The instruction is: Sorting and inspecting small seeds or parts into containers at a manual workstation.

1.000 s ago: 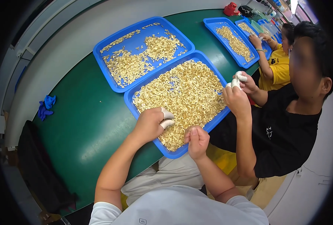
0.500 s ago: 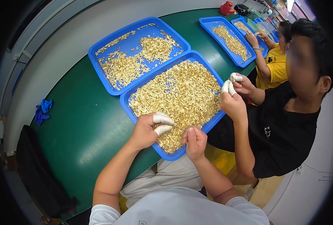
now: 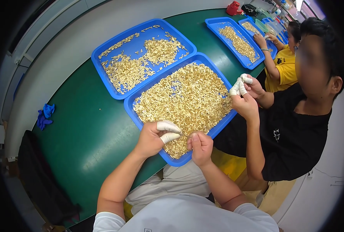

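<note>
My left hand (image 3: 155, 137) hovers over the near corner of a blue tray (image 3: 130, 105) heaped with small brass pieces (image 3: 183, 98). White finger cots cover two of its fingers, which stretch slightly apart toward my right hand, and I see nothing held in them. My right hand (image 3: 200, 147) is just beside it over the tray's near rim. Its fingertips are pinched together on what looks like a tiny brass piece, almost hidden. The two hands nearly touch at the fingertips.
A second blue tray (image 3: 102, 52) with scattered brass pieces lies behind on the green table (image 3: 83, 135). To my right a co-worker in black holds cotted hands (image 3: 241, 91) at the tray's right edge. Another person and more trays (image 3: 218, 23) are farther along. Blue gloves (image 3: 45, 115) lie at the left.
My left hand has shifted slightly toward my right hand at the tray's near corner. The co-worker's hands have lifted off the tray's right rim and come together.
</note>
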`<state>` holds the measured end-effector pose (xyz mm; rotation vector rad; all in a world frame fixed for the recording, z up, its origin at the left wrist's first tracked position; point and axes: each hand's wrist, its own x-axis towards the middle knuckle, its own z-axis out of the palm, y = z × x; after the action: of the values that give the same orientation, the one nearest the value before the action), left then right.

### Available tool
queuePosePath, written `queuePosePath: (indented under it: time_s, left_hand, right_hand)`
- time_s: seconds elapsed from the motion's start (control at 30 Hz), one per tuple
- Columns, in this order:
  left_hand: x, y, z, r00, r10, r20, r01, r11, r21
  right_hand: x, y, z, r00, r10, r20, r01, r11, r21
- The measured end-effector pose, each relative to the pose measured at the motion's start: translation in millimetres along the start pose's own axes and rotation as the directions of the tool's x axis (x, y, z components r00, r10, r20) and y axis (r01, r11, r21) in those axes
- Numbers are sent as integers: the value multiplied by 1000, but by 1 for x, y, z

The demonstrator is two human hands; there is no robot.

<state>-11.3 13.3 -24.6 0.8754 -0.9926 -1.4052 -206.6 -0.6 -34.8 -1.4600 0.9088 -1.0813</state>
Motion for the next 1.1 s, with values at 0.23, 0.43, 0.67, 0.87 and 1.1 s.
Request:
queuePosePath:
  time_s: [0.23,0.43,0.67,0.87,1.1]
  left_hand:
    - [1,6,0,999,35,-4,-33,973,227]
    - [-1,1,6,992,-74,-105,80,995,60]
    - [-1,2,7,994,-74,-79,73,997,-8]
    - [-2,4,6,978,-140,-158,151,987,56]
    - [8,12,-4,979,203,-31,-179,919,350]
  right_hand:
    - [0,-1,0,999,42,-16,-42,998,46]
    - [3,-5,4,995,88,-49,-85,995,58]
    - [2,-3,0,994,107,-5,-107,993,46]
    - [3,-5,4,997,83,-9,-83,997,-8]
    - [5,-4,5,999,41,11,-41,998,-38]
